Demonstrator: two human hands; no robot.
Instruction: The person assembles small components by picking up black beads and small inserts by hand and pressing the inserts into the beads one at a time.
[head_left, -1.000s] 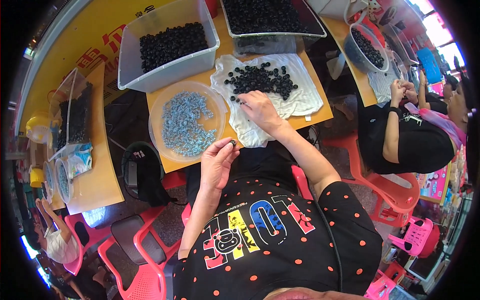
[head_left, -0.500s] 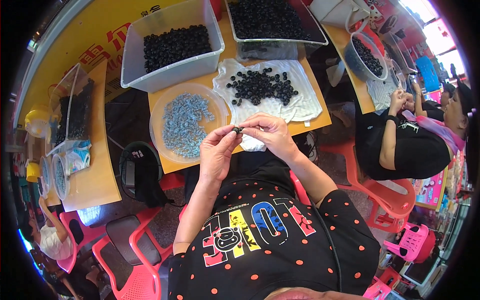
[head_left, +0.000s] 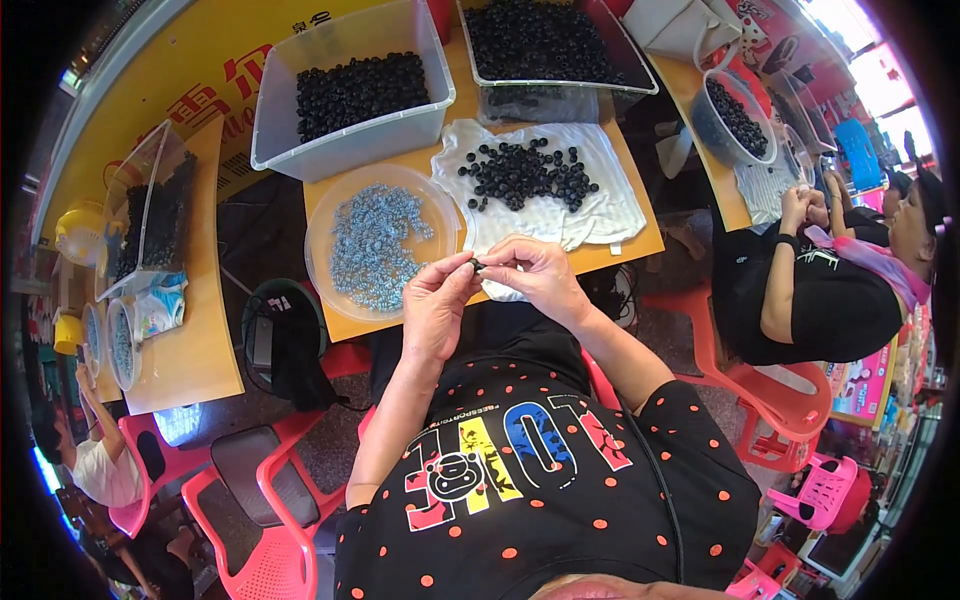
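Observation:
Above the table's near edge, my two hands meet fingertip to fingertip. My left hand (head_left: 436, 303) pinches a small, round black piece (head_left: 476, 266) between thumb and forefinger. From the other side, my right hand (head_left: 545, 283) closes its thumb and fingertips at the same piece; whether a second small part is in that pinch cannot be made out. Just beyond, a white cloth (head_left: 612, 205) carries a loose heap of black round pieces (head_left: 530, 177). Left of my hands lies a shallow round tray (head_left: 443, 238) with many tiny pale-blue parts (head_left: 375, 235).
Behind stand two clear plastic bins, a left bin (head_left: 385, 140) and a right bin (head_left: 540, 101), both with black pieces. At right, a person (head_left: 840, 290) sits at another table (head_left: 715, 180). A side table (head_left: 205, 340) and red chairs (head_left: 270, 555) are at left.
The view has shifted slightly. My fingers have turned a little around the black piece, which now shows less between them. Both hands stay in about the same place.

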